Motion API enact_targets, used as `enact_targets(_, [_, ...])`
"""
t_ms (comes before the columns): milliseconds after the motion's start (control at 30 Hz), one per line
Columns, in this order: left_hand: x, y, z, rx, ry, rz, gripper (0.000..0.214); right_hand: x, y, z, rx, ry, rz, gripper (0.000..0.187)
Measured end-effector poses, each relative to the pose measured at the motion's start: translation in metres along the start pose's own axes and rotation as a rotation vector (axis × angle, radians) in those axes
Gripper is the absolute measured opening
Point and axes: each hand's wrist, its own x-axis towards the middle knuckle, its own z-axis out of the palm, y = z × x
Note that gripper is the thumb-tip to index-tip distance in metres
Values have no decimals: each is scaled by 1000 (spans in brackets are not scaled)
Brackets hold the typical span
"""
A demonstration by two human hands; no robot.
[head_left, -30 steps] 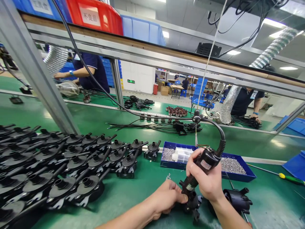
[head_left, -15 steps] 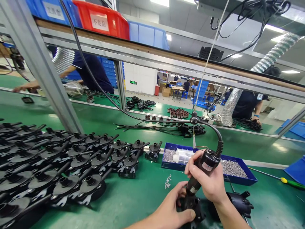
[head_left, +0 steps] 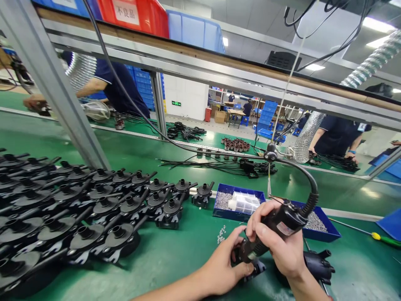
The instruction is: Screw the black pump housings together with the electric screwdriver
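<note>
My right hand point(head_left: 280, 244) is closed round a black electric screwdriver point(head_left: 275, 225) that hangs on a cord and is tilted down to the left. Its tip points at a small black pump housing point(head_left: 255, 267) on the green mat. My left hand point(head_left: 227, 261) grips that housing from the left, thumb near the driver's tip. A second black housing point(head_left: 318, 265) lies just right of my right wrist. Behind my hands stands a blue tray point(head_left: 326, 234) holding small silver screws and a clear plastic box point(head_left: 244, 202).
Several rows of black pump housings point(head_left: 94, 209) cover the mat on the left. Loose screws point(head_left: 222, 234) lie near the tray. A green and yellow screwdriver point(head_left: 380, 238) rests at the right. Beyond the conveyor point(head_left: 140, 146), other people work at a far bench. A metal post point(head_left: 59, 92) slants up left.
The screwdriver has tilted further over, its handle swinging to the right. My left hand has shifted its hold on the housing. The view has moved slightly.
</note>
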Motion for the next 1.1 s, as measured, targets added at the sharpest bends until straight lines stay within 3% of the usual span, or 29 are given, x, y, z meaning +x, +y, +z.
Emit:
enact_targets(133, [2,2,2,-69,9,47,76,-5,4,5,-56,-30,91,12])
enact_targets(333, [2,4,5,-51,51,52,69,-14,20,12,-82,82,-10,11])
enact_targets(867, [2,13,5,-3,54,39,82,-11,17,17,-173,81,-46,12])
enact_targets(1000, [1,13,5,40,34,123,67,-13,21,21,-182,78,-33,17])
enact_targets(1100, [-1,11,4,27,14,82,58,-8,16,23,-150,69,11,14])
